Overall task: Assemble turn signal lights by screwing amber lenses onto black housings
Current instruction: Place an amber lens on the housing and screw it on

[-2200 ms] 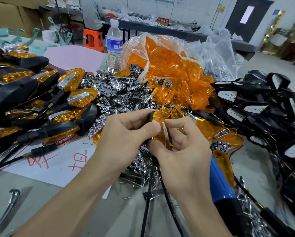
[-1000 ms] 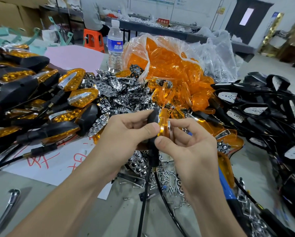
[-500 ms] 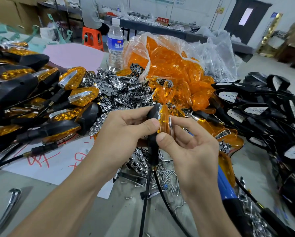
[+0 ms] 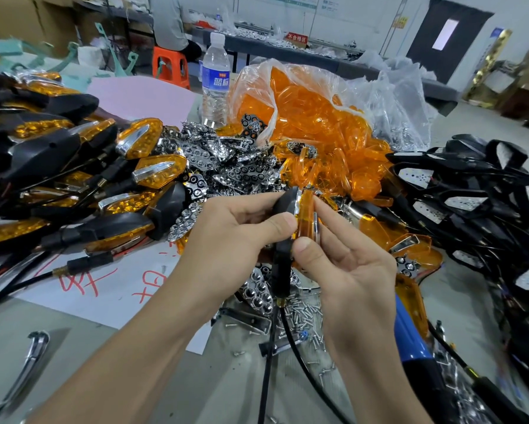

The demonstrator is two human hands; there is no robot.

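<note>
Both grasping: left hand [image 4: 235,231] grips housing [image 4: 284,203], right hand [image 4: 349,276] pinches lens [image 4: 306,212], now edge-on

One wide-angle view, from the person's head, faces forward and down, close above the left hand [image 4: 226,237] and right hand [image 4: 352,270], over the tabletop [image 4: 6,332].

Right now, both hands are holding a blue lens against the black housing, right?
No. The head view shows the lens is amber, not blue. The rest is right: the left hand and the right hand hold it against the black housing.
</note>
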